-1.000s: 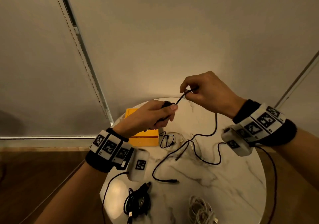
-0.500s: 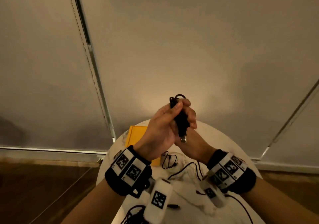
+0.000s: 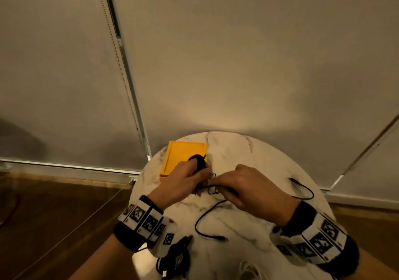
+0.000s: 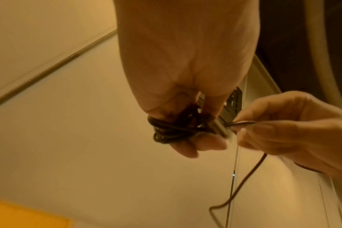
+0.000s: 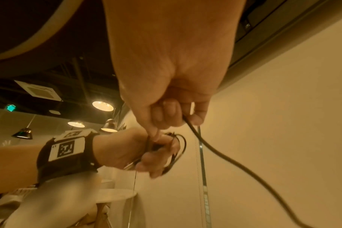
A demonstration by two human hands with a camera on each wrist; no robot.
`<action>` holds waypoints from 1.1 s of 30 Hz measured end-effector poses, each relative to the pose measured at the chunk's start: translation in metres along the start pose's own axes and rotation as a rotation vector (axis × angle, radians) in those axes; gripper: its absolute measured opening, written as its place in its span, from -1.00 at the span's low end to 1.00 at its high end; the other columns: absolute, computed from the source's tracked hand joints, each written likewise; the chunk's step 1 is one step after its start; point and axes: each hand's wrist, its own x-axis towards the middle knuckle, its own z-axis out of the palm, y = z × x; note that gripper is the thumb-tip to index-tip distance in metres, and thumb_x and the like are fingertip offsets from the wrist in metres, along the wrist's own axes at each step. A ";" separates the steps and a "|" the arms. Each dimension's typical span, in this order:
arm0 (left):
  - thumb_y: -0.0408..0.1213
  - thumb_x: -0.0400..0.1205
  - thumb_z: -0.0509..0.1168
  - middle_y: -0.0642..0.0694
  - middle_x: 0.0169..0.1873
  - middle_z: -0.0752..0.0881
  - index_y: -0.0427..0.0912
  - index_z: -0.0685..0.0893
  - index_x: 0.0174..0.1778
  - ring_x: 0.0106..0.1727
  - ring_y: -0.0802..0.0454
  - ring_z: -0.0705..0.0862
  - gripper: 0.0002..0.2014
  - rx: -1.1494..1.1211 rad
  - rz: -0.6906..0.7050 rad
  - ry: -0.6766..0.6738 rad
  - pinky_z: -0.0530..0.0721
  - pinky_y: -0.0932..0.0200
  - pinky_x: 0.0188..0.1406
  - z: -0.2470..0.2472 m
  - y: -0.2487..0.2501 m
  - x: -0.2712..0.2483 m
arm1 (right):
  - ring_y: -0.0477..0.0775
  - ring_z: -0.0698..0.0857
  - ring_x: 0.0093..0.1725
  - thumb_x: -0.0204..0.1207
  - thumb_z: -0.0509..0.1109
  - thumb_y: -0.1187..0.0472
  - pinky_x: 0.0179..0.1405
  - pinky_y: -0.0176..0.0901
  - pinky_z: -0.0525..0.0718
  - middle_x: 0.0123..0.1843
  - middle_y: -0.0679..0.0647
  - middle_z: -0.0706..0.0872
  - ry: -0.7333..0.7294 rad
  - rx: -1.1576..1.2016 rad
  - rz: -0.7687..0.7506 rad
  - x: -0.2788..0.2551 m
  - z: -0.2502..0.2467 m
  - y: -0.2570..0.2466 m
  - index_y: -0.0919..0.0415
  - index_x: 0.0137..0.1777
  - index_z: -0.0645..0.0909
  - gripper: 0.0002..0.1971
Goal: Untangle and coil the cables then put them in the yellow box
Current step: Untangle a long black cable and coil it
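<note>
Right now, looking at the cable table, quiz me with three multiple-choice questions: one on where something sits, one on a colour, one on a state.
1. Where is the box on the marble table?
A. far left part
B. near right edge
C. on the floor

2. What colour is the coil in the left hand?
A. white
B. black
C. yellow

3. What is the right hand doing?
A. lying flat on the table
B. hanging idle
C. pinching a black cable

A: the head view shows it far left.
B: the left wrist view shows dark loops.
C: the right wrist view shows fingers closed on it.
</note>
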 end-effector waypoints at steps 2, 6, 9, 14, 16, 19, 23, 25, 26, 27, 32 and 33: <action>0.02 0.73 0.18 -0.10 -0.54 0.62 -0.37 0.52 -0.23 -0.56 -0.05 0.57 -0.53 -0.047 -0.029 -0.088 0.58 -0.03 -0.51 0.007 0.003 -0.018 | -0.06 0.64 -0.26 0.60 0.33 0.18 -0.31 -0.13 0.56 -0.06 -0.15 0.78 0.020 0.033 -0.054 -0.007 0.004 -0.009 -0.16 0.22 0.56 -0.74; -0.03 0.78 0.01 0.03 -0.56 0.56 -0.36 0.50 -0.24 -0.57 0.14 0.49 -0.53 -0.129 0.003 -0.133 0.43 0.33 -0.49 0.016 0.020 -0.041 | -0.04 0.67 -0.26 0.58 0.33 0.17 -0.35 -0.13 0.60 -0.11 -0.13 0.78 0.127 0.056 -0.082 -0.010 0.004 -0.014 -0.01 0.09 0.68 -0.84; 0.01 0.79 -0.10 0.05 -0.56 0.59 -0.27 0.51 -0.35 -0.55 0.19 0.49 -0.45 -0.257 -0.007 -0.134 0.44 0.42 -0.44 0.027 0.032 -0.050 | 0.00 0.69 -0.30 0.57 0.29 0.14 -0.39 -0.10 0.63 -0.16 -0.10 0.78 0.167 0.080 -0.102 -0.013 -0.001 -0.017 0.06 -0.01 0.72 -0.84; -0.04 0.77 0.00 -0.23 -0.46 0.48 -0.39 0.58 -0.04 -0.49 0.03 0.41 -0.54 -0.525 -0.041 -0.313 0.42 0.26 -0.45 0.039 0.031 -0.061 | -0.24 0.50 -0.45 0.49 0.47 -0.02 -0.43 -0.26 0.53 -0.43 -0.29 0.54 0.194 0.288 0.062 -0.020 -0.010 -0.007 0.08 -0.18 0.59 -0.80; -0.23 0.74 0.07 -0.07 -0.50 0.50 -0.39 0.55 0.02 -0.53 0.11 0.41 -0.72 -0.625 -0.092 -0.394 0.45 0.29 -0.39 0.042 0.032 -0.064 | -0.21 0.48 -0.48 0.38 0.61 0.01 -0.45 -0.32 0.45 -0.47 -0.29 0.49 0.223 0.467 0.164 -0.026 -0.008 -0.004 0.01 -0.26 0.57 -0.76; -0.28 0.76 -0.02 0.02 -0.52 0.61 -0.36 0.53 0.05 -0.56 0.12 0.48 -0.73 -0.771 -0.122 -0.497 0.49 0.22 -0.37 0.047 0.035 -0.070 | -0.16 0.50 -0.49 0.27 0.68 0.13 -0.48 -0.23 0.49 -0.49 -0.10 0.59 0.215 0.755 0.316 -0.032 -0.003 -0.006 0.12 -0.34 0.62 -0.75; -0.20 0.77 -0.03 -0.08 -0.47 0.71 -0.37 0.56 0.02 -0.55 0.07 0.60 -0.66 -1.021 -0.125 -0.504 0.48 0.08 -0.38 0.053 0.039 -0.076 | -0.04 0.50 -0.50 0.36 0.56 0.17 -0.49 -0.31 0.44 -0.51 -0.02 0.64 0.205 1.111 0.403 -0.033 0.015 -0.011 0.39 -0.35 0.61 -0.72; -0.12 0.75 0.08 -0.07 -0.49 0.70 -0.33 0.59 -0.02 -0.57 0.10 0.60 -0.67 -1.139 -0.111 -0.504 0.52 0.12 -0.35 0.055 0.041 -0.079 | 0.01 0.44 -0.55 0.49 0.48 0.09 -0.55 -0.28 0.36 -0.54 -0.03 0.64 0.192 1.219 0.397 -0.033 0.024 -0.016 0.33 -0.34 0.63 -0.68; -0.11 0.73 0.11 -0.04 -0.52 0.68 -0.31 0.60 -0.04 -0.58 0.12 0.58 -0.68 -1.193 -0.110 -0.513 0.55 0.15 -0.35 0.054 0.042 -0.079 | -0.02 0.41 -0.58 0.55 0.44 0.02 -0.58 -0.27 0.31 -0.54 -0.04 0.64 0.187 1.256 0.388 -0.032 0.028 -0.020 0.22 -0.36 0.65 -0.67; -0.10 0.72 0.13 -0.02 -0.55 0.65 -0.30 0.60 -0.06 -0.60 0.14 0.56 -0.68 -1.240 -0.110 -0.527 0.57 0.18 -0.34 0.053 0.044 -0.079 | -0.07 0.41 -0.59 0.58 0.38 -0.05 -0.60 -0.28 0.28 -0.54 -0.05 0.63 0.190 1.293 0.370 -0.032 0.030 -0.023 0.11 -0.39 0.65 -0.65; -0.09 0.74 0.08 0.04 -0.62 0.58 -0.30 0.61 -0.07 -0.67 0.14 0.45 -0.65 -1.404 -0.072 -0.573 0.61 0.23 -0.35 0.048 0.053 -0.078 | -0.12 0.60 -0.42 0.55 0.24 -0.30 -0.36 -0.37 0.54 -0.45 -0.07 0.65 0.227 1.424 0.481 -0.025 0.037 -0.032 0.39 -0.28 0.66 -0.34; -0.11 0.75 0.07 0.01 -0.64 0.56 -0.32 0.60 -0.06 -0.68 0.08 0.39 -0.65 -1.465 -0.058 -0.570 0.62 0.23 -0.37 0.045 0.055 -0.076 | -0.04 0.63 -0.36 0.52 0.24 -0.32 -0.30 -0.28 0.58 -0.41 0.05 0.66 0.228 1.472 0.559 -0.024 0.039 -0.033 0.33 -0.26 0.70 -0.36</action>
